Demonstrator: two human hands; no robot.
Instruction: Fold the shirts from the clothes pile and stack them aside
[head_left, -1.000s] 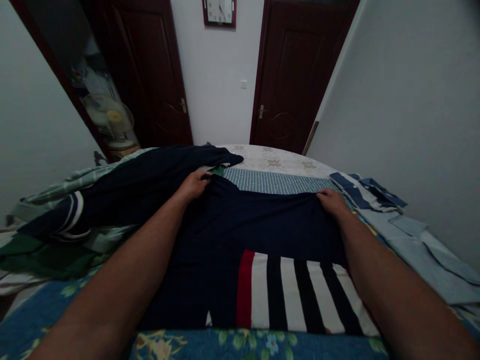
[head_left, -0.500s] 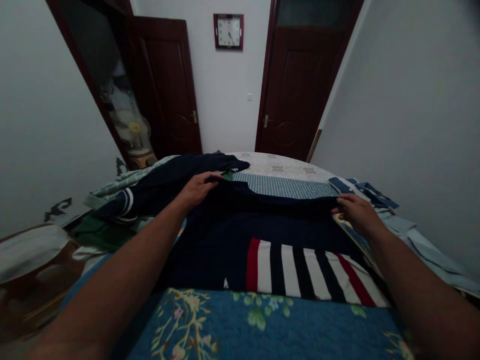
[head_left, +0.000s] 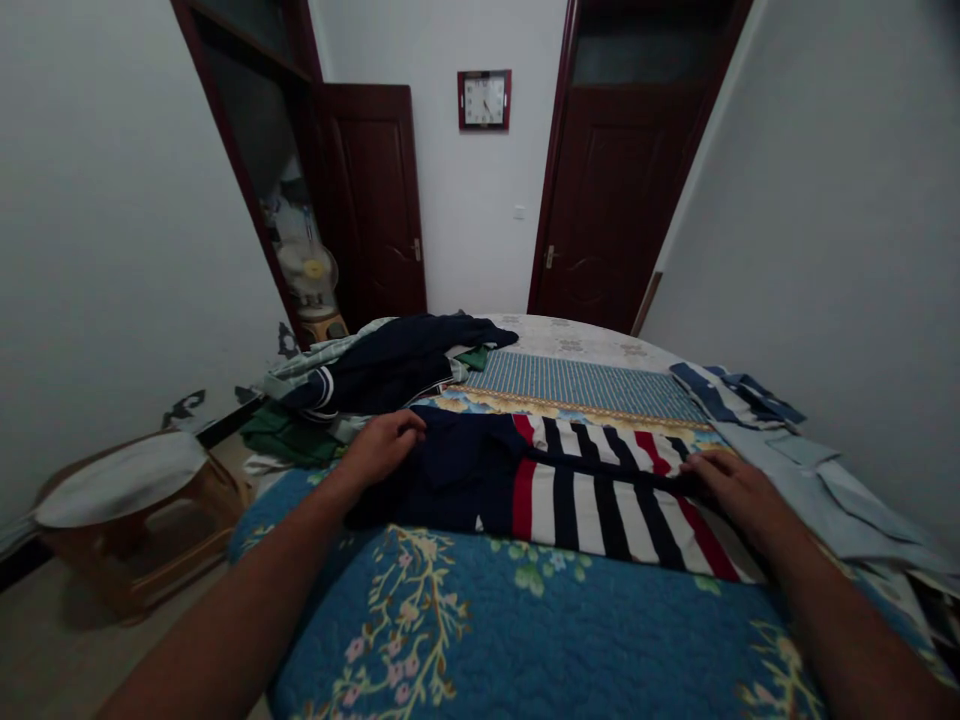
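Note:
A navy shirt [head_left: 450, 470] with a band of red, white and black stripes lies crosswise on the blue floral quilted cover [head_left: 480, 630]. Its far part is folded over toward me, so stripes show on both layers with a dark strip between them. At the far left corner, my left hand [head_left: 384, 448] grips the navy cloth with curled fingers. My right hand [head_left: 724, 482] closes on the dark folded edge at the striped right end. The fingertips of both hands are partly hidden against the cloth.
A heap of dark and green clothes [head_left: 375, 365] lies at the back left. Folded light blue garments [head_left: 825, 490] and a blue-and-white striped one [head_left: 712, 395] lie along the right. A wooden stool [head_left: 124, 490] stands at the left, below the table's height.
Both hands have come down and toward me, bringing the shirt's raised far edge over onto the near part. Stripes now show on the turned-over layer. The view has tilted slightly up.

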